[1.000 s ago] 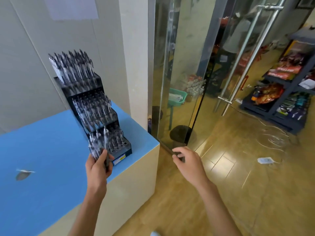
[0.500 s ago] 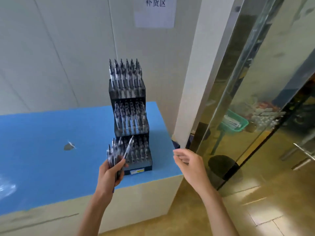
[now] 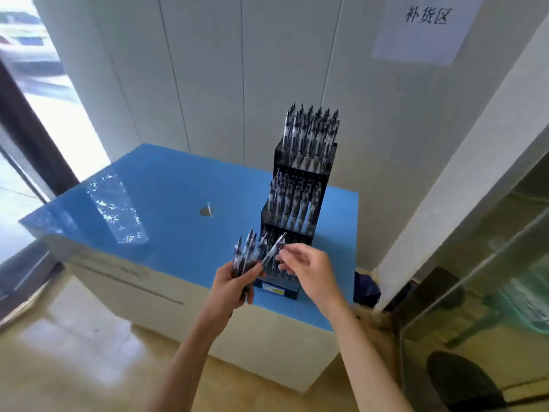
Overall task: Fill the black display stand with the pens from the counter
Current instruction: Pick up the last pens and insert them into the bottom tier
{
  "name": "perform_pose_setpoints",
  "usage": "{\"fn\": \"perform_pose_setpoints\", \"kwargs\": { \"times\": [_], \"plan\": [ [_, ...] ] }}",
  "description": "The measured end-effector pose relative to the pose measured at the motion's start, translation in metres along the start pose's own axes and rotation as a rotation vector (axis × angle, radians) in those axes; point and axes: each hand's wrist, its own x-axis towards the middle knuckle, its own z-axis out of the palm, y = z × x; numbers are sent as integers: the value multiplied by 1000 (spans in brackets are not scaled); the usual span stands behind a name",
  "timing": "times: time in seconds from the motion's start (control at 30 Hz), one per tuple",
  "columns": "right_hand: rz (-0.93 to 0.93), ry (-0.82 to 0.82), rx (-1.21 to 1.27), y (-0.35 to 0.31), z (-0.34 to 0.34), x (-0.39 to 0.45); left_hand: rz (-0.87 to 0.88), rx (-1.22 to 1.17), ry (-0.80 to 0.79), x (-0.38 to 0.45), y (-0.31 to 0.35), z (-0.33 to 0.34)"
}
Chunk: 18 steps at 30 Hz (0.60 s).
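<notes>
Pens in hand at the black stand

Head view: black display stand (image 3: 297,203) sits right of centre on the blue desk (image 3: 178,203). Left hand (image 3: 234,288) grips a bundle of pens (image 3: 246,254); right hand (image 3: 309,272) pinches one pen (image 3: 273,248) from the bundle, before the lowest tier.

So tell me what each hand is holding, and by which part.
The left hand grips a bundle of pens by their lower ends. The right hand pinches the upper end of a single pen leaning out of that bundle.
</notes>
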Motion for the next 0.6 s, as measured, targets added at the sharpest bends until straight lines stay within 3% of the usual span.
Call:
{"fn": "perform_pose_setpoints", "kwargs": {
  "times": [0.27,0.4,0.47,0.6],
  "plan": [
    [60,-27,220,-9,14,12,12,-9,40,-14,-1,-9],
    [3,109,289,-12,15,21,3,-24,136,-10,-1,-18],
    [-68,204,214,-7,13,29,2,-34,217,-6,-3,-26],
    [-261,302,-185,12,18,43,5,-53,276,-1,-10,-44]
  ]
}}
